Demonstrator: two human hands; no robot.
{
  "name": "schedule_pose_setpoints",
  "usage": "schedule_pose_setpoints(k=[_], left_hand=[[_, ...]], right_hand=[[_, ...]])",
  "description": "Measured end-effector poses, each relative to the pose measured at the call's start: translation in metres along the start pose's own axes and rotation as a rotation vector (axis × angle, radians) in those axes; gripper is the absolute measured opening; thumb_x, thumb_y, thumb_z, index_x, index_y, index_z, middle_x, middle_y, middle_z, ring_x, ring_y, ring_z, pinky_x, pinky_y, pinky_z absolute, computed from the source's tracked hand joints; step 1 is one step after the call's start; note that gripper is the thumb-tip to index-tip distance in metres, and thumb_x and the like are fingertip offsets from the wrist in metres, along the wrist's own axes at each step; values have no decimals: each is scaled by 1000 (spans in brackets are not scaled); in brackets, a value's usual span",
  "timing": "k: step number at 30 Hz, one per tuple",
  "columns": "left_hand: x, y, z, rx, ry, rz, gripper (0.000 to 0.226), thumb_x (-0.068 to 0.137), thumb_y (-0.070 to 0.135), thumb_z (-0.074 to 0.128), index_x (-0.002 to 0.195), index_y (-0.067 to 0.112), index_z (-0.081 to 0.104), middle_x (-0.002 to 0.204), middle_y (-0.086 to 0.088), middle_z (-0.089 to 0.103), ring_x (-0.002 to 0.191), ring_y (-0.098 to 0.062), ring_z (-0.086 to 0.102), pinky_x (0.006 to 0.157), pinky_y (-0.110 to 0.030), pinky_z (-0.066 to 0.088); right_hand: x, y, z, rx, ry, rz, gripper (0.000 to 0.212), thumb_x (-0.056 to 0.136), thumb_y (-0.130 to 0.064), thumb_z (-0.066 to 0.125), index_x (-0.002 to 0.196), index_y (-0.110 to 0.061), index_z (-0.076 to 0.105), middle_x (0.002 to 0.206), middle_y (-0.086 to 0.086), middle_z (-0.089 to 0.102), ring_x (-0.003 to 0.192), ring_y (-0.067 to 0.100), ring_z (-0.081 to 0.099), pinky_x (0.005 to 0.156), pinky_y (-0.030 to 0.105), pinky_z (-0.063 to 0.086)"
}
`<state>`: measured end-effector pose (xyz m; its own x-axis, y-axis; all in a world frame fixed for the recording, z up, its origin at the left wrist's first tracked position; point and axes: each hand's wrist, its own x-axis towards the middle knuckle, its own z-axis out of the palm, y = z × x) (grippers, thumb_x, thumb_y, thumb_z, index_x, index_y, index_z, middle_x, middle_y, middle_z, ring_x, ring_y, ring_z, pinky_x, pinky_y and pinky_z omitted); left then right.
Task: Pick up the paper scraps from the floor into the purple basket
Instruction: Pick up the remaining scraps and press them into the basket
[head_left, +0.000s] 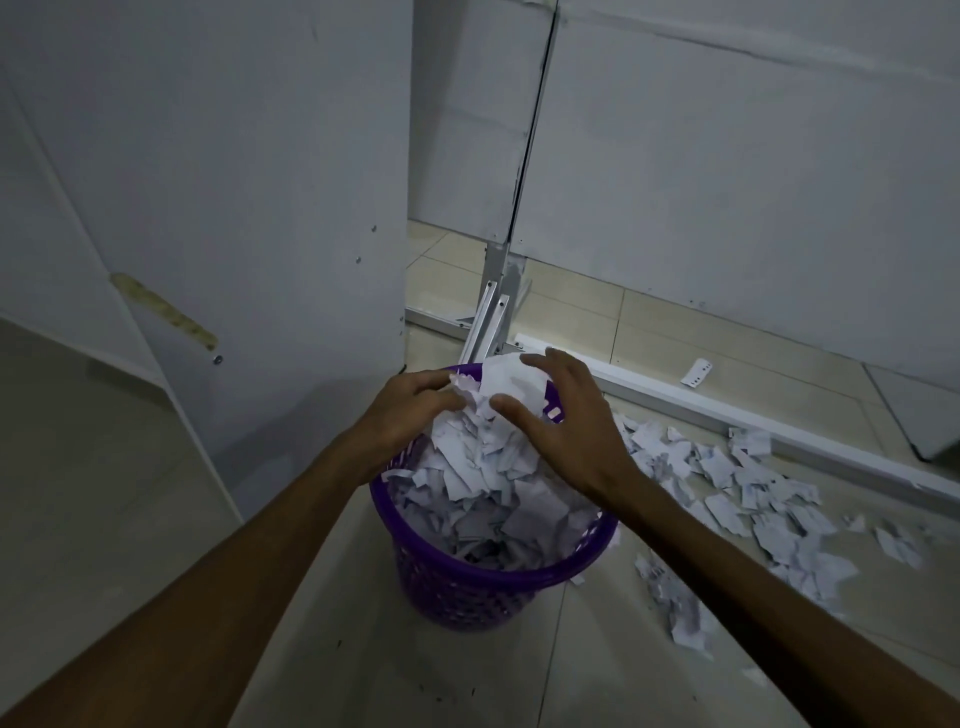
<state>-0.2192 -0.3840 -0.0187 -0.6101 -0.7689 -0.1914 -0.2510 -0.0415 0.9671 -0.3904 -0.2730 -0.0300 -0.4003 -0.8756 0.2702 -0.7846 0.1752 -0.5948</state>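
Purple basket (493, 582) upright on the tiled floor (156, 519), open mouth facing up, heaped with white paper scraps (488, 483) past the rim. Tight on the left: a tall white cabinet (234, 208) just beside the basket. Behind it, a metal stand (488, 322) and a long white rail (727, 410) lying on the floor, running from the far side of the basket off to the right. More room in front and to the near left, where bare tiles show. To the right, between basket and rail, a loose pile of scraps (753, 493) spread flat across the floor, a few more near the basket's foot (675, 603), and one small strip (696, 373) alone past the rail. Both hands over the far rim of the basket. Left hand (410, 410) with curled fingers, grip closed around a crumpled bunch of paper (498, 384). Right hand (566, 426) with fingers spread and bent, thumb and fingertips pressing on the same bunch from the other side. Bunch held above the heap, inside the rim.
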Motion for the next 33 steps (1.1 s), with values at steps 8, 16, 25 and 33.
schedule_pose_setpoints(k=[8, 16, 25, 33], left_hand=[[4, -7, 0, 165, -30, 12, 41, 86, 5, 66, 125, 17, 64, 115, -7, 69, 97, -24, 67, 87, -41, 57], [11, -5, 6, 230, -38, -14, 54, 85, 6, 67, 136, 15, 54, 133, -7, 59, 114, -25, 59, 93, -37, 53], [14, -8, 8, 211, -66, -20, 57, 83, 1, 69, 136, 13, 53, 136, -6, 58, 123, -24, 55, 97, -36, 47], [19, -9, 5, 177, -28, 0, 55, 81, -2, 69, 132, 14, 58, 131, -4, 62, 117, -23, 59, 102, -46, 48]], right_hand=[[2, 10, 30, -213, -547, -45, 79, 90, -74, 28, 157, -37, 7, 166, -1, 8, 150, 22, 18, 120, 46, 13], [4, 23, 43, -244, -770, 84, 77, 91, -75, 26, 154, -42, -3, 165, 5, 13, 150, 31, 17, 120, 45, 14], [6, 33, 49, -305, -925, 120, 79, 87, -79, 18, 154, -43, -3, 165, 6, 9, 150, 34, 16, 121, 50, 14], [18, 6, -5, -333, -456, -87, 57, 93, -69, 31, 117, -34, 70, 114, -3, 71, 95, 14, 64, 86, 32, 51]])
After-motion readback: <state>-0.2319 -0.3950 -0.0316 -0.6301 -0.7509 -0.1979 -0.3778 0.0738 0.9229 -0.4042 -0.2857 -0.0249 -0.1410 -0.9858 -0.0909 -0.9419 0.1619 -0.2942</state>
